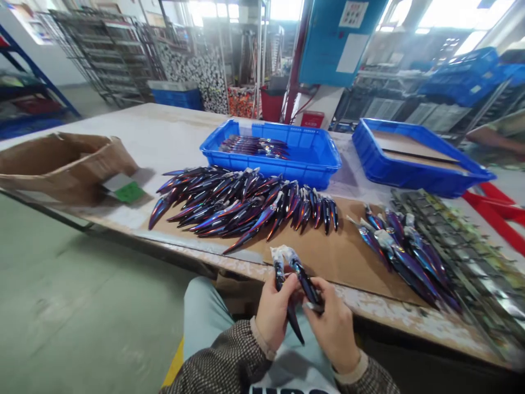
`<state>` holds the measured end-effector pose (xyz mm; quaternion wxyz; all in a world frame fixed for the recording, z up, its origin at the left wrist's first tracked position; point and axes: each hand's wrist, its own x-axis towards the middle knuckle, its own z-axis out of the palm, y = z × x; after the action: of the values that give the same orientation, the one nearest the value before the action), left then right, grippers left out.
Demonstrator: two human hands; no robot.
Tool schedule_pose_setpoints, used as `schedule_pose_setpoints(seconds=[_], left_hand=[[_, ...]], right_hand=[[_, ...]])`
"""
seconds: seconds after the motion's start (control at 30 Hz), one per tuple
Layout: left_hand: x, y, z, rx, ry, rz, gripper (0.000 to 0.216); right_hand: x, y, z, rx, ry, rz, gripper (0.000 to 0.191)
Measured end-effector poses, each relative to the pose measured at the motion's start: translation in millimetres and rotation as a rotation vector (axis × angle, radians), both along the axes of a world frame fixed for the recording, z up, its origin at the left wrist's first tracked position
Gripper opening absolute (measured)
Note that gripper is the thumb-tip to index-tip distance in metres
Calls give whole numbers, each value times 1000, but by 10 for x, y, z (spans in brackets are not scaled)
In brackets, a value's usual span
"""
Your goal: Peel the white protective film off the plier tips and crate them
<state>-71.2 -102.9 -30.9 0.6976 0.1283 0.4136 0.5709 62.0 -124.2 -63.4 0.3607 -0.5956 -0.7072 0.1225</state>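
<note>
My left hand (274, 312) is closed around a dark, glossy, horn-shaped piece (294, 324), whose tapered tip points down and whose other end is wrapped in white. A second such piece (302, 278) is gripped in my right hand (334, 323), its white-wrapped end leaning toward the first one. Both are held over my lap, just off the table's front edge. Beyond my hands lies a wide pile of similar pieces (229, 205) with purple, blue and orange sheen. To the right, a smaller heap of them (404, 254) rests on the brown cardboard sheet (348, 251).
Behind the pile stands a blue crate (270, 164) holding several pieces in a row. Another blue crate (410, 175) contains flat brown boards. At far right are metal racks with clips (463, 246) and a person's arm (500, 137). A cardboard box (61, 169) sits at left.
</note>
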Motion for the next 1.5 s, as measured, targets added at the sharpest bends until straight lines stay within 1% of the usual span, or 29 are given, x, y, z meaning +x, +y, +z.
schedule_pose_setpoints(seconds=[0.07,0.1,0.13,0.17,0.27,0.33,0.37,0.43,0.5,0.57,0.73,0.87,1.03,1.13,1.37,1.43,1.5], left_hand=[[-33,-24,10,41,66,48,42],[-66,-38,14,41,91,58,41],[-108,-51,16,31,105,57,42],[-155,-63,19,19,115,48,42],[-307,-94,30,-5,129,11,41],[-400,-122,50,-22,108,-19,40],[-441,-141,64,-28,89,-40,41],[-509,-190,97,-27,62,-93,41],[-556,-244,126,2,60,-131,40],[-587,-295,144,48,80,-157,37],[-642,-377,144,118,228,-159,35],[-675,-408,134,130,255,-155,37],[-699,-437,172,145,347,-154,39],[-698,-456,212,181,420,-149,38],[-670,-528,261,251,514,-82,32],[-667,-554,272,258,542,-80,30],[-666,-583,278,263,549,-106,29]], right_hand=[[-165,-66,-14,12,49,66,39],[-209,-88,0,-5,97,107,42],[-227,-104,31,-56,165,157,43],[-224,-114,77,-140,251,214,44],[-128,-120,262,-467,522,363,42],[-50,-114,371,-624,641,386,36],[-23,-113,409,-695,672,375,37],[-3,-119,454,-839,692,359,45],[-25,-139,472,-942,696,384,51],[-70,-164,488,-961,690,434,51],[-165,-179,570,-907,604,483,48],[-200,-175,587,-958,668,495,48],[-222,-210,563,-1033,773,474,51],[-238,-260,559,-1065,818,428,53],[-249,-422,500,-988,779,379,57],[-246,-455,495,-974,760,377,58],[-242,-477,498,-937,751,359,58]])
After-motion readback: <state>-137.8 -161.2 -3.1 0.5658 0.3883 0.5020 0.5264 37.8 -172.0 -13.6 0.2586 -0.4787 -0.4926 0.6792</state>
